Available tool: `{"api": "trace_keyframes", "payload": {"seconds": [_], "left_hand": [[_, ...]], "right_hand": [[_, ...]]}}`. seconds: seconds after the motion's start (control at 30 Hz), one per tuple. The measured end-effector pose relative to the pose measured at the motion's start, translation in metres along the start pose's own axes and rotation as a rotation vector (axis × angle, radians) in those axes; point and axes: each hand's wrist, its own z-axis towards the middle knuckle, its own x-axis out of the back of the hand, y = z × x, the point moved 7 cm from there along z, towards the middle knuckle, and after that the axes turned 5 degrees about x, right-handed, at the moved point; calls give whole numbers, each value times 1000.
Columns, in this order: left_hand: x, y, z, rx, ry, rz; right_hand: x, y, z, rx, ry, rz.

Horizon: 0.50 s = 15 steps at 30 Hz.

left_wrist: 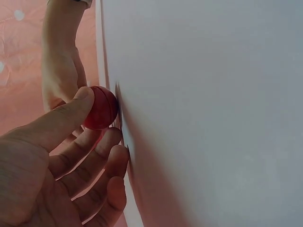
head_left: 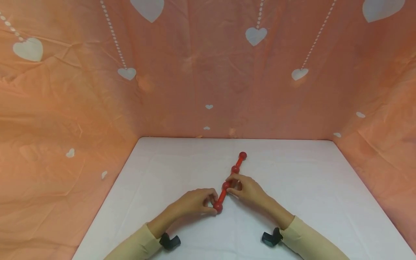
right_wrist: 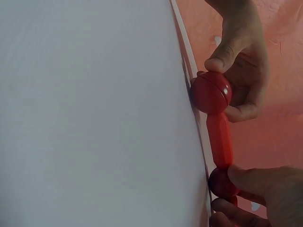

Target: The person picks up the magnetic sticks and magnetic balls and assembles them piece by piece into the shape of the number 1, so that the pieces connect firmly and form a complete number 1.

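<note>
A chain of several red balls joined by orange-red rods lies slantwise on the white table, running from near the person toward the back. My left hand (head_left: 196, 201) pinches the near end ball (head_left: 218, 207) between thumb and fingers; the left wrist view shows the thumb on top of this ball (left_wrist: 100, 111). Thumb and fingers of my right hand (head_left: 249, 188) pinch the following ball (head_left: 226, 185). Between the two hands a rod (right_wrist: 219, 139) links these balls. Beyond the right hand, another ball (head_left: 235, 169) and the far end ball (head_left: 242, 155) stand free of both hands.
The white table (head_left: 312, 173) is bordered at the back and sides by an orange cloth (head_left: 182, 79) printed with pale hearts. Black wrist devices (head_left: 272, 237) sit at both sleeve cuffs.
</note>
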Motion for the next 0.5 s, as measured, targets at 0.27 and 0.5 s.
{"api": "trace_keyframes", "payload": {"seconds": [0.27,0.5], "left_hand": [[-5,8,6,-10,-7,-2],[-8,15,9,10,5,13]], "right_hand": [[1,4,2,44,-31,35],[3,6,4,81,-86,93]]}}
